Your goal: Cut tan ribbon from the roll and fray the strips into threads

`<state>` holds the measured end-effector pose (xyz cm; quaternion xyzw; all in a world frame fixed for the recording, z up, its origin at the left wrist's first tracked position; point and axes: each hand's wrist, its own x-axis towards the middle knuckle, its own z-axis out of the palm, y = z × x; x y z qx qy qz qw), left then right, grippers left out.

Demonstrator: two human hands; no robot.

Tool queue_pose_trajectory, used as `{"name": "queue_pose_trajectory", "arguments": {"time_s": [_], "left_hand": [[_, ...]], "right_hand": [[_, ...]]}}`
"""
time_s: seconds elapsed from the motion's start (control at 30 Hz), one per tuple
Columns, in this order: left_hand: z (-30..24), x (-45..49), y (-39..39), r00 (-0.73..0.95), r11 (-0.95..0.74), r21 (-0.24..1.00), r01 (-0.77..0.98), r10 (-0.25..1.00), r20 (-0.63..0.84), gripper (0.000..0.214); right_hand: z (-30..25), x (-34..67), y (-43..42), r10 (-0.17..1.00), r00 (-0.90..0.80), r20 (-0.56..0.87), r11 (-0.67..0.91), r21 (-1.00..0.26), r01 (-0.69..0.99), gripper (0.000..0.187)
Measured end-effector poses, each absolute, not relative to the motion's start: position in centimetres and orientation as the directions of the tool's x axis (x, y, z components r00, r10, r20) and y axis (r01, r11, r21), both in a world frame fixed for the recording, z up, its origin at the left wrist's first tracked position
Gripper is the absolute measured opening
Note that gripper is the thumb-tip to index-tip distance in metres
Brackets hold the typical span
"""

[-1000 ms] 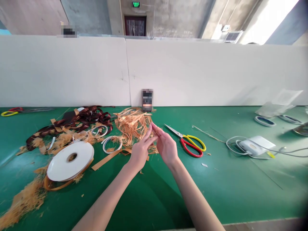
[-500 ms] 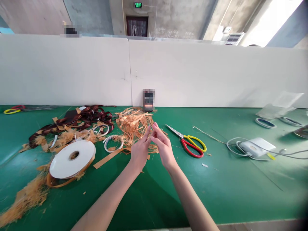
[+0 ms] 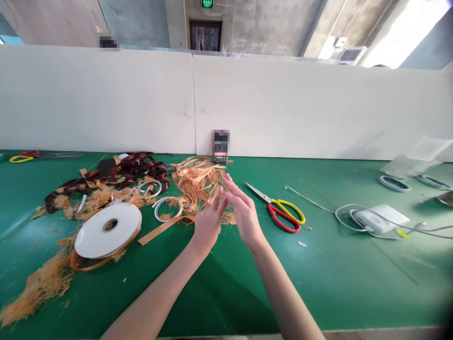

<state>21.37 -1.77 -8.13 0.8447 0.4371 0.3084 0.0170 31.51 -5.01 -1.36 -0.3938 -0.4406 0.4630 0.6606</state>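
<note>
My left hand [image 3: 208,223] and my right hand [image 3: 245,215] are held close together over the green table, fingers stretched forward. The palms face each other, the fingertips almost meeting. I see nothing between them, though the inner sides are partly hidden. Just beyond lies a heap of thin orange-tan ribbon strips [image 3: 198,182], its near part covered by my hands. Left of my left hand a flat tan ribbon end [image 3: 161,230] stretches across the table. Scissors with one red and one yellow handle [image 3: 283,215] lie right of my right hand, blades pointing away.
On the left are a white ribbon spool [image 3: 106,231], tangled dark brown ribbon [image 3: 141,165], frayed tan fibres [image 3: 42,285] and tape rings [image 3: 168,210]. A phone [image 3: 221,147] leans on the white partition [image 3: 300,104]. A white adapter with cables [image 3: 382,218] lies at right.
My hands have drawn slightly apart, and the right hand's fingers have straightened and slid forward along the left. The objects on the table keep their places; the view has shifted a little.
</note>
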Motion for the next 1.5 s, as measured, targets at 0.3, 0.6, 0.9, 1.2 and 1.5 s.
{"name": "queue_pose_trajectory", "arguments": {"time_s": [0.3,0.6,0.9,1.2,1.5], "left_hand": [[-7.3,19.9,-0.2,0.484,-0.662,0.234,0.712,0.704,0.52,0.063],[-2.3,21.1,-0.1,0.571,-0.643,0.698,0.314,0.716,0.402,0.053],[3.5,21.2,2.8,0.478,-0.117,0.958,-0.264,0.846,0.235,0.035],[4.8,17.7,3.9,0.708,-0.006,0.994,0.106,0.703,-0.072,0.031],[6.7,17.0,2.4,0.581,-0.14,0.915,0.379,0.806,-0.117,0.026]], "right_hand": [[-1.1,31.7,-7.7,0.992,0.117,0.038,0.094,-0.849,-0.519,0.039],[0.5,38.0,-5.5,0.977,0.197,-0.075,-0.127,-0.957,0.263,0.048],[4.9,35.7,-0.9,0.968,-0.03,0.251,0.221,-0.782,0.583,0.014],[5.8,38.9,-1.9,0.98,-0.138,0.142,0.198,-0.674,0.712,0.018],[7.5,41.8,-3.0,0.992,-0.029,0.126,0.108,-0.687,0.718,0.015]]}}
